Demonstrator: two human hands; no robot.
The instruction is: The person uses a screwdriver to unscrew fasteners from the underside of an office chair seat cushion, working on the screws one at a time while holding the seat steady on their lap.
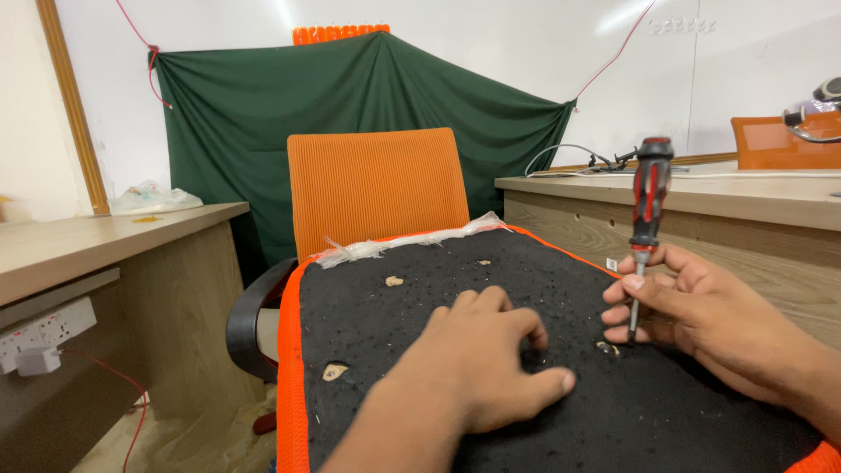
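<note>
An upturned seat base [420, 289], covered in black fabric with orange edging and several small holes, lies in front of me. My left hand [482, 363] rests on the fabric, fingers curled down, pressing near its middle. My right hand [701, 307] grips the shaft of a red and black screwdriver [648, 197]. The tool stands upright, its tip down at a metal fitting [606, 348] in the fabric.
An orange chair backrest [377, 188] with a black armrest [250, 320] stands behind the seat. Wooden desks flank it on the left [114, 236] and right [701, 197]. A green cloth [350, 88] hangs on the wall. A white socket strip [44, 328] hangs under the left desk.
</note>
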